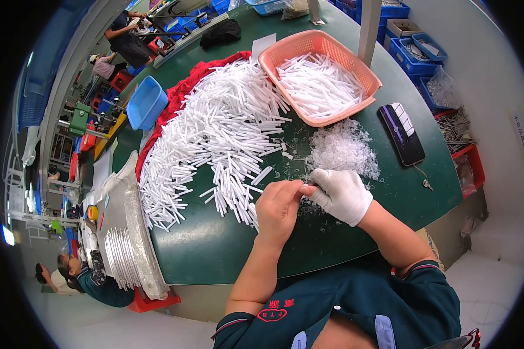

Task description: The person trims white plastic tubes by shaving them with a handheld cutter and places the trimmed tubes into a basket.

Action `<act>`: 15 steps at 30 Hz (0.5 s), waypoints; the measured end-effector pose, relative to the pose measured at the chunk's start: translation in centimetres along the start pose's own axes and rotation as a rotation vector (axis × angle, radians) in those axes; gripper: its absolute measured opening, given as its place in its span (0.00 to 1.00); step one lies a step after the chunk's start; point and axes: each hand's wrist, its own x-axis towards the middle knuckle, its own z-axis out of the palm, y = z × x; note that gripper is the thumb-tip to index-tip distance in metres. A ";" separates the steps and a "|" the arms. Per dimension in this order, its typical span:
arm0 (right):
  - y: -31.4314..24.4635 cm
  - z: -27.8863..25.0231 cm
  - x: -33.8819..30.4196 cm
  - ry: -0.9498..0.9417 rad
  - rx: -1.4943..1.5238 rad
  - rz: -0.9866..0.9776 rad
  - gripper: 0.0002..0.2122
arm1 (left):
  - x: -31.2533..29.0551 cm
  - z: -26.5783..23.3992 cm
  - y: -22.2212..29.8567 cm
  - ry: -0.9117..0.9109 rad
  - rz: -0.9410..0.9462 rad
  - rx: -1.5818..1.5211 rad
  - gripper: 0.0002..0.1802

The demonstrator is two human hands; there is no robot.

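My bare left hand [276, 209] and my right hand [343, 196], in a white glove, meet at the fingertips over the green table's near part. Both are closed in a pinch; whatever lies between the fingers is hidden. Bare skin shows at the right thumb's tip. To the left of my hands spreads a large pile of short white tubes [215, 136], its nearest pieces close to my left hand. Just beyond my right hand lies a heap of clear plastic shavings [343, 150]. Behind it stands a salmon-pink basket [318, 121] with more white tubes in it.
Red cloth [177, 96] lies under the pile's far edge, beside a blue tray [147, 102]. A black phone [400, 132] and a key [427, 184] lie at the right. Bundled rods [121, 256] sit at the left edge. A post [370, 32] rises behind the basket.
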 end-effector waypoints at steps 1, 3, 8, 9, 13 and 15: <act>0.0 -0.1 0.0 -0.010 -0.008 0.006 0.17 | 0.0 0.0 0.0 -0.005 -0.002 -0.007 0.16; 0.0 -0.2 0.0 -0.017 -0.014 0.006 0.17 | 0.0 0.0 0.0 -0.009 0.004 -0.004 0.16; 0.2 -0.1 0.0 -0.028 -0.041 -0.003 0.19 | -0.1 0.1 -0.1 -0.019 -0.008 -0.015 0.15; 0.1 0.0 0.0 -0.043 -0.039 -0.004 0.19 | -0.1 0.1 -0.1 -0.022 -0.019 -0.022 0.15; 0.0 -0.4 0.1 -0.111 0.028 0.018 0.18 | 0.0 0.1 -0.3 -0.007 -0.045 -0.022 0.14; 0.5 -0.4 0.2 -0.107 0.068 0.010 0.17 | 0.2 0.0 -0.3 0.007 -0.063 -0.030 0.13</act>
